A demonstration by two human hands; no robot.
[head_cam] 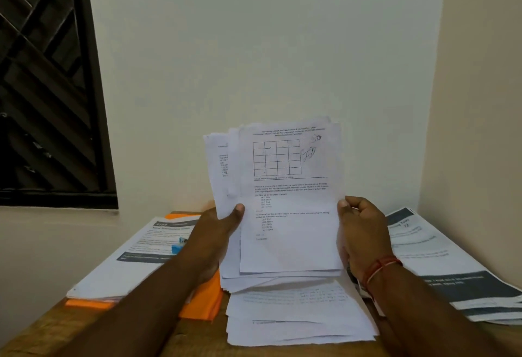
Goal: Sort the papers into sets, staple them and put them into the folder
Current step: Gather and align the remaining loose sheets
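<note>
Fanned sheaf of white printed sheets [288, 201] upright, long axis vertical, above the wooden table [42, 334]; my left hand [219, 236] pinches its left edge, thumb in front; my right hand [361, 232] grips the right edge; flat orange folder [203, 300] lies below-left, nearer my left hand.

The front sheet of the held papers [288, 249] carries a printed heading, a ruled grid and question lines, all too blurred to read; only answer lists lettered (a) to (e) can be made out, and the pen scribble beside the grid is illegible. On the left pile [135, 255], a dark banner [175, 224] shows what looks like "2148". Print on the right pile [423, 246] is unreadable.
</note>
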